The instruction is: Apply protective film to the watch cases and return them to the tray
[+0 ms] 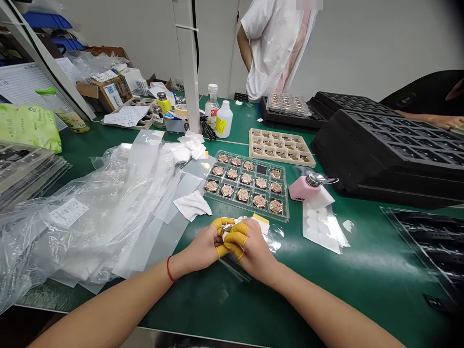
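Observation:
My left hand (206, 244) and my right hand (248, 244) meet over the green table, both with yellow finger covers. Between their fingertips they hold a small round metal watch part (226, 230), largely hidden by the fingers. Something white shows beside it. Just beyond is a clear plastic tray (250, 174) with rows of rose-gold watch parts and one compartment showing only its dark bottom. A white card with a yellow edge (261, 223) lies right behind my right hand. A crumpled white cloth (193, 205) is to the left of the tray.
Plastic bags and sheets (94, 212) cover the left side. A pink dispenser bottle (303, 189) and white papers (321, 224) are at the right. Behind stand a beige tray (282, 147), black foam trays (362, 159), bottles (224, 120) and a post (188, 72). A person in white (271, 48) stands beyond.

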{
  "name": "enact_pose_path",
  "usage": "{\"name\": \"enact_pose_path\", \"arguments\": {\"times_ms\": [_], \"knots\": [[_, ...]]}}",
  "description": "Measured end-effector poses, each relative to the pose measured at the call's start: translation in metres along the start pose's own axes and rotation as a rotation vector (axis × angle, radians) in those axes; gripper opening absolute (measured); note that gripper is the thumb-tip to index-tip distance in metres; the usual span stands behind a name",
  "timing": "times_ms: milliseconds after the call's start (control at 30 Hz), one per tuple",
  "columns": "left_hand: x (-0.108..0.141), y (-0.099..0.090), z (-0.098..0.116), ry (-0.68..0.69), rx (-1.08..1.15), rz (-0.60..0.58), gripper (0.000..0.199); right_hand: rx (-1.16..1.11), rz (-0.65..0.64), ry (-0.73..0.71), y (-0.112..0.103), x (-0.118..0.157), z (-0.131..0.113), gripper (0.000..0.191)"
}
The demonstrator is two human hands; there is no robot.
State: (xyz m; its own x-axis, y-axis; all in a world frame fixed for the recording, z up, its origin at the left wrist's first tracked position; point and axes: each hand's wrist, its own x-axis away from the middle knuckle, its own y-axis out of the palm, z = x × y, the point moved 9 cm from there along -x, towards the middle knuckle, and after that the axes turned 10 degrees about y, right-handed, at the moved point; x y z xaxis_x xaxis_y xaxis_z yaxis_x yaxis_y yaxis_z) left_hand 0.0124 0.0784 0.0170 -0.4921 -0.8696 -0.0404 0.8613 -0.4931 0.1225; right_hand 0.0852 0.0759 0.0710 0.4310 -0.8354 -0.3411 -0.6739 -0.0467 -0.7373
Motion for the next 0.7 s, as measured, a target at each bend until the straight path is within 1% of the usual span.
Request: {"name": "enact_pose_path", "arguments": {"times_ms": [67,167,200,233,300,367,433,567,633,700], "knots": [[0.000,-0.002,-0.002,-0.003,-0.025,0.024,0.039,-0.024,0.042,0.074,-0.004,-0.004,0.010,0.013],[0.002,-0.012,-0.005,-0.012,-0.049,0.120,0.045,-0.089,0.103,0.295,-0.016,-0.007,0.041,0.010],[0.002,-0.014,-0.005,-0.008,-0.054,0.143,0.047,-0.101,0.087,0.360,-0.018,-0.007,0.050,0.013],[0.002,-0.016,-0.004,0.002,-0.049,0.158,0.048,-0.104,0.045,0.406,-0.018,-0.006,0.055,0.015],[0.000,-0.018,-0.002,0.031,-0.006,0.169,0.047,-0.099,-0.078,0.449,-0.014,-0.002,0.057,0.015],[-0.001,-0.017,0.000,0.058,0.056,0.166,0.046,-0.067,-0.160,0.436,-0.011,0.002,0.050,0.013],[-0.002,-0.016,0.001,0.072,0.102,0.162,0.046,-0.005,-0.178,0.375,-0.010,0.002,0.038,0.012],[-0.003,-0.014,-0.001,0.058,0.185,0.156,0.049,0.160,-0.140,0.219,-0.006,0.003,0.017,0.010],[-0.004,-0.015,-0.001,0.045,0.222,0.183,0.051,0.251,-0.090,0.137,-0.006,0.004,0.007,0.010],[-0.005,-0.020,-0.002,0.023,0.248,0.235,0.052,0.306,-0.051,0.064,-0.007,0.006,-0.002,0.012]]}}
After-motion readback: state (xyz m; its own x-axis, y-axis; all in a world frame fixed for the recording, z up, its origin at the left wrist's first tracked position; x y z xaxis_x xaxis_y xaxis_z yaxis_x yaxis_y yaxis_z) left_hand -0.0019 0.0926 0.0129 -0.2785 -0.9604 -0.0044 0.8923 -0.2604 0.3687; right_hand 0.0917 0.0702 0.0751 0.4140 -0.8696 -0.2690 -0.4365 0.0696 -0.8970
